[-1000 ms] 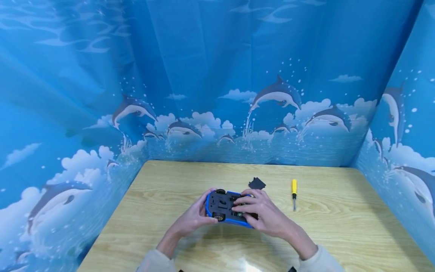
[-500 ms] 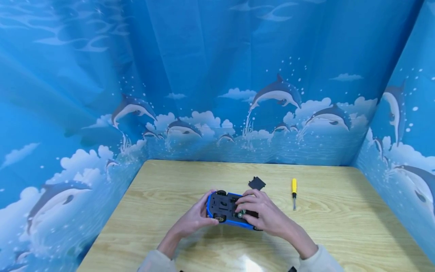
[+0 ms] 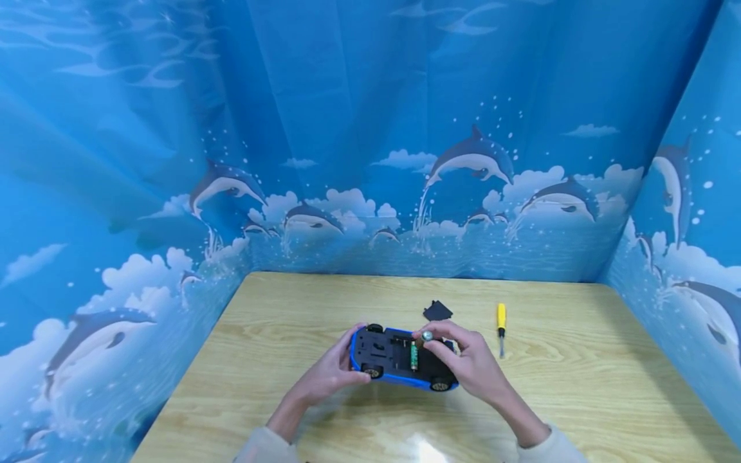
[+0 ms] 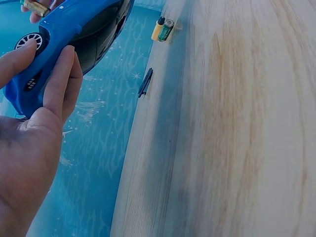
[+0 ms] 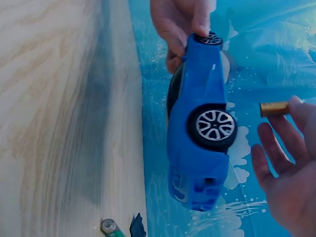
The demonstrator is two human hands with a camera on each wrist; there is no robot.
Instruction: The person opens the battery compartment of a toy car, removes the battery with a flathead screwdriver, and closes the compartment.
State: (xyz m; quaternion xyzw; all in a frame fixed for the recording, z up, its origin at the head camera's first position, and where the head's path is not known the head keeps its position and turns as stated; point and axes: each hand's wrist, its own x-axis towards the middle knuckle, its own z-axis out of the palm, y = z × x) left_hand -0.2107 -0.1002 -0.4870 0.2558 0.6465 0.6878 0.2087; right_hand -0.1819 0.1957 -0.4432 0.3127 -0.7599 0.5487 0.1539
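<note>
Left hand [image 3: 331, 373] grips upturned car [image 3: 399, 357]; right hand [image 3: 471, 366] pinches battery [image 3: 426, 335] above it. Cover [image 3: 437, 312], screwdriver [image 3: 500, 326] far right on tabletop [image 3: 579, 360].

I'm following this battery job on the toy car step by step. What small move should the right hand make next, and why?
Probably lift the small gold-ended battery clear and set it on the wooden table. The right hand pinches it just above the open bay of the upturned blue toy car, which the left hand steadies; one green battery lies in the bay.
</note>
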